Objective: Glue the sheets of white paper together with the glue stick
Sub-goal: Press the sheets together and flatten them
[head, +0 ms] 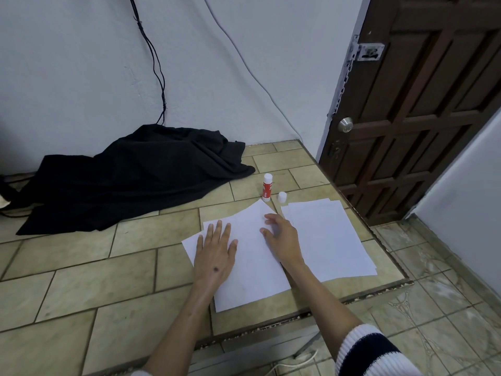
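Observation:
White sheets of paper (252, 267) lie overlapped on the tiled table top (108, 280), one edge of a lower sheet showing at the left. My left hand (215, 251) lies flat on them with fingers straight and spread. My right hand (282, 236) rests on the right side of the same sheets, fingers loosely bent, holding nothing. A second pile of white sheets (330, 237) lies just to the right. Behind the paper the red and white glue stick (266, 187) stands upright with its cap off. The white cap (282, 198) stands next to it.
A black cloth (130, 175) is heaped at the back left against the wall, with cables (154, 63) hanging above it. The table's right edge (379, 237) drops to a tiled floor. A brown door (423, 104) stands at the right.

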